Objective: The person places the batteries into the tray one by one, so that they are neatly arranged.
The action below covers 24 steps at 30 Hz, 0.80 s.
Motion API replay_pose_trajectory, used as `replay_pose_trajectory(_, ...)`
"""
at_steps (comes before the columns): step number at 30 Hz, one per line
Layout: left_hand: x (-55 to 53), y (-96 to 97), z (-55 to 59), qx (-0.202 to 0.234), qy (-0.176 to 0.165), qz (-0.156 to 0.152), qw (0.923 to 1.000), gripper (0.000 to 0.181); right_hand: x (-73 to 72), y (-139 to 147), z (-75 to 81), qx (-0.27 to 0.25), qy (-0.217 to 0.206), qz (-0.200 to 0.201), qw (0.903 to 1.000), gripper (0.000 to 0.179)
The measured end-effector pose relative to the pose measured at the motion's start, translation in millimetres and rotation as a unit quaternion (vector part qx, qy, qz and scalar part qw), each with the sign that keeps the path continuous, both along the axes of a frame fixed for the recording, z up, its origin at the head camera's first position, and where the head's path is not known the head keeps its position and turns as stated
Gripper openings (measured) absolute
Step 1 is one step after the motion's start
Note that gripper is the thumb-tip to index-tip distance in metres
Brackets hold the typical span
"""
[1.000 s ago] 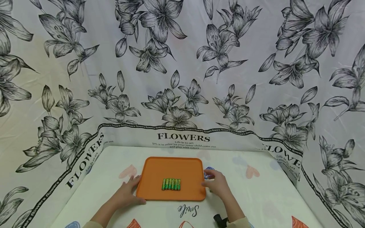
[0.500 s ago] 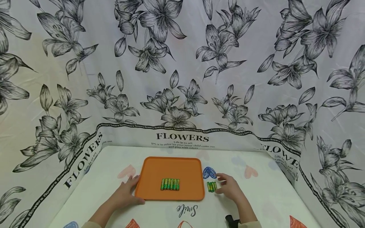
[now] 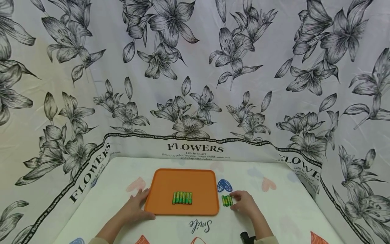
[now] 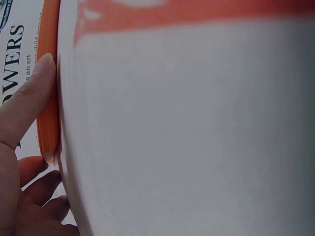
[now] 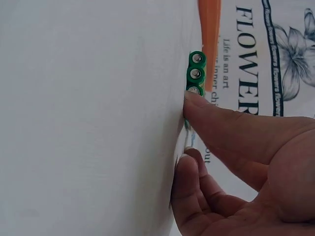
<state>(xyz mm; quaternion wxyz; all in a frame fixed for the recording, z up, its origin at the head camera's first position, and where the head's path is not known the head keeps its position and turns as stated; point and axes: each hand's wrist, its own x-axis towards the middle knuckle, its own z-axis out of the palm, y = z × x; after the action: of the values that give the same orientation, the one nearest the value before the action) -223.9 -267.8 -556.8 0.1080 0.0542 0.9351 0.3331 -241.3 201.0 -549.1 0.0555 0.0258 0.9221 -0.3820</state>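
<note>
The left hand (image 3: 134, 207) rests against the left side of an orange tray (image 3: 161, 183); its thumb (image 4: 34, 88) lies along the front edge, fingers relaxed. Several green-yellow batteries (image 3: 182, 198) lie side by side in a row on the tray. Right of the tray, a smaller group of the same batteries (image 3: 225, 200) lies on the tablecloth. At the right end of that group, the right hand (image 3: 246, 202) pinches the outermost battery by its two ends between thumb and index finger. In the right wrist view, the thumb (image 5: 216, 115) covers part of the battery ends.
The tablecloth (image 3: 283, 206) is white with printed hearts, including a blue one (image 3: 224, 185) behind the loose batteries. A flower-printed curtain (image 3: 195, 112) encloses the table at the back and sides. Something black (image 3: 247, 238) sits at the right wrist.
The right hand has left the tray's right edge and moved right to the loose batteries, uncovering them. Its thumb and index finger have closed on the rightmost one. The left hand stays put.
</note>
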Motion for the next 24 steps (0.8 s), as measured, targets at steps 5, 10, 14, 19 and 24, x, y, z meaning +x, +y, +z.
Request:
replay_pose_trajectory(5, 0.6, -0.4, -1.4, -0.003, -0.003, 0.005, 1.0000, 0.123, 2.6, 0, -0.2, -0.012, 0.008, -0.003, 0.9999, 0.052)
replay_pose_trajectory(10, -0.1, 0.9, -1.9, 0.000, -0.004, 0.008, 1.0000, 0.123, 5.0, -3, 2.8, -0.065, 0.027, -0.018, 0.9974, 0.053)
replay_pose_trajectory(14, -1.5, 2.1, -2.7, 0.000, 0.001, 0.007, 1.0000, 0.123, 5.8, -12, 8.0, -0.094, 0.046, 0.007, 0.9945, 0.052)
replay_pose_trajectory(19, -1.2, 1.7, -2.8, -0.004, -0.001, 0.005, 1.0000, 0.123, 4.4, -32, 15.0, -0.101, 0.052, 0.040, 0.9928, 0.049)
replay_pose_trajectory(24, -1.1, 1.5, -0.7, -0.006, -0.003, 0.001, 1.0000, 0.122, -4.0, -62, 15.4, -0.110, 0.049, 0.068, 0.9904, 0.048)
